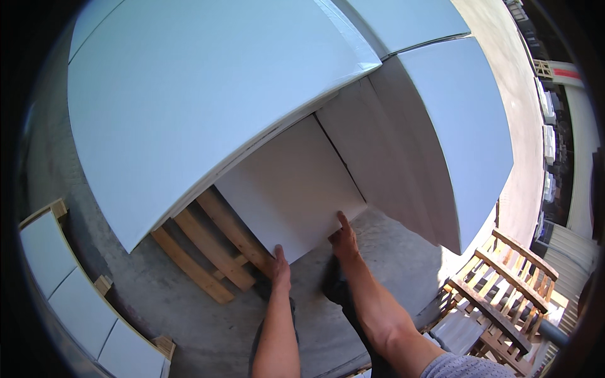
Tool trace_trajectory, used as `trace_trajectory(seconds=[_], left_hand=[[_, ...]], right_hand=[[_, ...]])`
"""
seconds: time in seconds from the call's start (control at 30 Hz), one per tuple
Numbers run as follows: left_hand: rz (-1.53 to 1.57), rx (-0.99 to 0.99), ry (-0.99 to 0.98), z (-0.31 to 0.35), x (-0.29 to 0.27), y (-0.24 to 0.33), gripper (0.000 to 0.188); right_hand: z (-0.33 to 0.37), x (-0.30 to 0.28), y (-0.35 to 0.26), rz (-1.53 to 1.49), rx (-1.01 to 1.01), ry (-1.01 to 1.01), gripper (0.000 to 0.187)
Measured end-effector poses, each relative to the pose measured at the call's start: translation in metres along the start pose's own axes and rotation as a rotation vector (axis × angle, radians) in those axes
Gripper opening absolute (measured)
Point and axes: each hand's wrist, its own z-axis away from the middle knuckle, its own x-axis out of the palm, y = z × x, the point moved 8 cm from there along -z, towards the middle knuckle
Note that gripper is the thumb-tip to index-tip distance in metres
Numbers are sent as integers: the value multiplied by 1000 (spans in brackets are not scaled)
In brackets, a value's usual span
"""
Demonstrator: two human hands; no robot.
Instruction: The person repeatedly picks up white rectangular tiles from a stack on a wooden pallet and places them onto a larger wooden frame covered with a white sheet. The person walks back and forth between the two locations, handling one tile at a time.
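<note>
A white flat-topped box point(287, 183) rests low on a wooden pallet, in the gap between taller white boxes. At its near left corner is my left hand point(281, 272), thumb on the edge and the other fingers mostly hidden. My right hand point(344, 242) grips the near edge farther right, its thumb over the top and its fingers below the rim. Bare slats point(217, 242) of the pallet show just left of this box. A large white box point(208, 94) overhangs it from behind and the left, and another white box point(450, 138) stands against its right side.
More white boxes point(82, 309) sit on a pallet at the lower left. Empty wooden pallets point(504, 283) are stacked at the right. Grey concrete floor point(403, 246) lies around my feet. Farther right, stacked goods point(548, 145) line a sunlit strip of ground.
</note>
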Motion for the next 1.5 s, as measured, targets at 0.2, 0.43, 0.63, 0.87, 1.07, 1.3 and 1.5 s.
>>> trace_trajectory(seconds=[0.2,0.43,0.63,0.87,1.07,1.3,1.5], left_hand=[[-58,-8,26,0,-11,-1,60],[53,38,-71,-7,-16,0,67],[288,-19,-112,5,-17,3,71],[300,112,-89,20,-22,18,73],[268,172,-136,25,-14,29,76],[224,10,-55,53,-55,19,77],[421,-171,-196,122,-75,18,69]], right_hand=[[2,-20,3,188,-68,79,42],[14,-22,10,-30,-28,106,31],[44,-26,-7,-12,-33,72,26],[50,-19,-50,113,40,-145,54],[11,2,-75,-95,-79,-339,62],[69,-10,-59,-118,-86,-267,56],[151,-28,-71,-25,78,-172,62]])
